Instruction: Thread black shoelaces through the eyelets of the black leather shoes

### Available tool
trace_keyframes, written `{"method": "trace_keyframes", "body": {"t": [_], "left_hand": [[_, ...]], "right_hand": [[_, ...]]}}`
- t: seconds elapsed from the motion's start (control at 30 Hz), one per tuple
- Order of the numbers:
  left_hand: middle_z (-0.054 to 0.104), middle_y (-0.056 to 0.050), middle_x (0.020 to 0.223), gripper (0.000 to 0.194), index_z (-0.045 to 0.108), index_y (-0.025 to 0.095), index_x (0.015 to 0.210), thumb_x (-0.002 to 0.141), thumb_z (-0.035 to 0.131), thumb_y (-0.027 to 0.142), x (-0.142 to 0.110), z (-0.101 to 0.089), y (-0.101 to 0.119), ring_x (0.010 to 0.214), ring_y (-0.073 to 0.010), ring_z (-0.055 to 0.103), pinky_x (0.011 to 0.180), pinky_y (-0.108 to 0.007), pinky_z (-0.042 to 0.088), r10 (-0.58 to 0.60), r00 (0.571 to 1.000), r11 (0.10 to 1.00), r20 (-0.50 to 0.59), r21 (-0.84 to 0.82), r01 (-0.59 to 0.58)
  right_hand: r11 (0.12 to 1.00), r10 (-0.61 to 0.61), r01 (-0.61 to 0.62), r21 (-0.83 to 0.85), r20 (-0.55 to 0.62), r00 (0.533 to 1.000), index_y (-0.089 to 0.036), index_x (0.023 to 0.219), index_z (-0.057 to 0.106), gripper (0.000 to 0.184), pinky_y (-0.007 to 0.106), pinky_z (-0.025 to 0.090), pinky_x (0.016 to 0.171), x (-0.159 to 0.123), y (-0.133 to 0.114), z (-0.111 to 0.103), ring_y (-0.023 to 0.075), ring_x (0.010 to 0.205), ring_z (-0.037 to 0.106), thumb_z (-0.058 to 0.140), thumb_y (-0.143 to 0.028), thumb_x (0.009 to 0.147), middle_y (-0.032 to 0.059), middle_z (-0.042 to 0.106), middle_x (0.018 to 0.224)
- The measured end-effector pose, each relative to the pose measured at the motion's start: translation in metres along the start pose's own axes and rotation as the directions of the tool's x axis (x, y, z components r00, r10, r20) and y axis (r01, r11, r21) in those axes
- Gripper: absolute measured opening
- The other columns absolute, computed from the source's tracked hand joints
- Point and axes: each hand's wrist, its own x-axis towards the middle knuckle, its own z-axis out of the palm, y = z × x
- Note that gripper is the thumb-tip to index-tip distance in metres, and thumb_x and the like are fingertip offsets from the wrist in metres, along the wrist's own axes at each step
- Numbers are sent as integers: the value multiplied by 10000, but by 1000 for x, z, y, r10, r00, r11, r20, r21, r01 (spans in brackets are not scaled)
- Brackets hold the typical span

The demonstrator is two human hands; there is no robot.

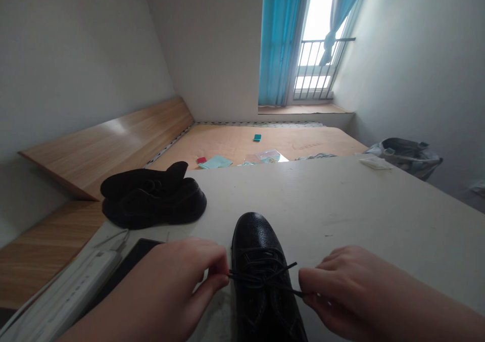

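A black leather shoe [257,233] stands on the white table [314,205] with its toe pointing away from me; its heel end runs out of view. Left of it, my left hand [189,276] pinches a black shoelace [237,276] between thumb and forefinger. On the other side, my right hand [337,286] is closed on the opposite part of the lace. The lace is stretched between both hands, crossing over the shoe's tongue in a knot or bow. One loose lace tip sticks up to the right of the crossing.
More black footwear [155,195] lies on the table's far left. A white power strip [87,276] and a dark flat object [125,261] are near my left arm. Small packets lie beyond the table on a tan surface [227,135]. A bag-like bin [411,155] stands at right.
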Motion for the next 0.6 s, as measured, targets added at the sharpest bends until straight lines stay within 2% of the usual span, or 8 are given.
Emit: {"method": "trace_keyframes", "body": {"t": [0.1, 0.3, 0.47, 0.53, 0.6], "left_hand": [[674, 14, 748, 205, 651, 245, 776, 889, 496, 319, 1, -2, 1, 690, -188, 594, 622, -289, 332, -36, 999, 999, 35, 6, 35], [666, 27, 740, 203, 637, 228, 763, 895, 522, 332, -1, -4, 4, 716, -174, 600, 612, -268, 328, -18, 997, 996, 73, -91, 25], [673, 28, 763, 218, 639, 233, 778, 912, 491, 321, -10, -6, 12, 727, -172, 604, 611, -273, 327, 29, 987, 990, 156, -140, -7], [671, 21, 761, 234, 629, 228, 774, 919, 467, 311, -13, -6, 13, 720, -176, 599, 602, -279, 319, 29, 984, 993, 176, -121, -8], [668, 18, 759, 256, 618, 225, 770, 931, 442, 319, -13, -6, 13, 715, -177, 595, 595, -283, 316, 35, 983, 994, 180, -112, -15]], "right_hand": [[998, 37, -39, 57, 35, 999, -226, 825, 609, 195, 252, 293, 493, 0, 0, 1, 126, 533, 618, 506, -61, 842, -24, 671, 634], [990, 57, -49, 136, -53, 997, -242, 828, 604, 172, 242, 348, 556, -1, 2, 7, 141, 636, 656, 514, -105, 881, -31, 694, 713], [993, 68, -54, 107, -134, 989, -232, 807, 566, 175, 244, 405, 596, -1, -7, 15, 144, 670, 669, 526, -77, 878, -41, 692, 754], [997, 48, -37, 63, -199, 979, -232, 800, 551, 185, 246, 426, 583, -1, -9, 20, 142, 645, 668, 525, -64, 874, -47, 684, 736], [1000, 7, -12, -13, -319, 948, -233, 776, 535, 187, 253, 430, 532, -4, -10, 26, 141, 574, 648, 519, -80, 882, -51, 661, 679]]}}
